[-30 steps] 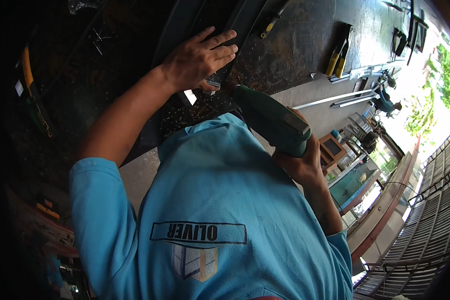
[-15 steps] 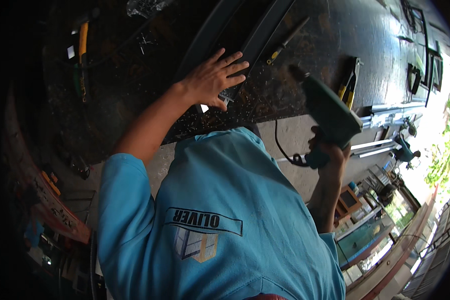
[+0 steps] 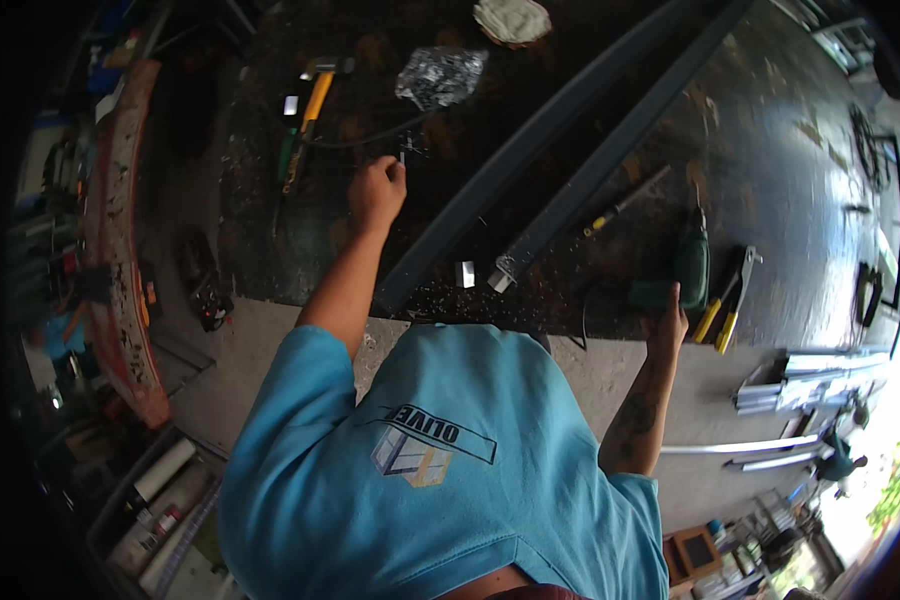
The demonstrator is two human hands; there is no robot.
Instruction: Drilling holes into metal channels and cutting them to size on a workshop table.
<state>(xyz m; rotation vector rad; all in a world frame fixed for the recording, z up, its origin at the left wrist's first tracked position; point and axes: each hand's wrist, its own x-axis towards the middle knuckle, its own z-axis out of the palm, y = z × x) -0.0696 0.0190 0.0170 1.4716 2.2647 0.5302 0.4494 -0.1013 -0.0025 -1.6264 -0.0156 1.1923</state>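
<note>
My left hand [image 3: 377,192] is closed in a pinch above the dark table, with a small silver pin [image 3: 402,158] showing at its fingertips. Just beyond it lies a scatter of thin silver pins [image 3: 412,146]. My right hand [image 3: 669,320] is at the handle of a green power drill [image 3: 692,265], fingers partly hidden, thumb over the handle. The drill is down on the table, its bit pointing away. Two long dark grey metal bars [image 3: 610,150] run diagonally between my hands. By their near ends are a small silver block [image 3: 465,274] and a metal end piece [image 3: 502,272].
On the left lie a yellow-handled hammer [image 3: 317,98] and a green-handled tool [image 3: 287,155]. A crumpled clear plastic bag [image 3: 442,77] and a pale cloth [image 3: 512,20] are farther back. A yellow-handled file [image 3: 625,202] and yellow-handled pliers [image 3: 732,300] flank the drill.
My left hand has left the bars, moved to the silver pins and closed from spread fingers to a pinch. My right hand has lowered the drill onto the table. The view has shifted.
</note>
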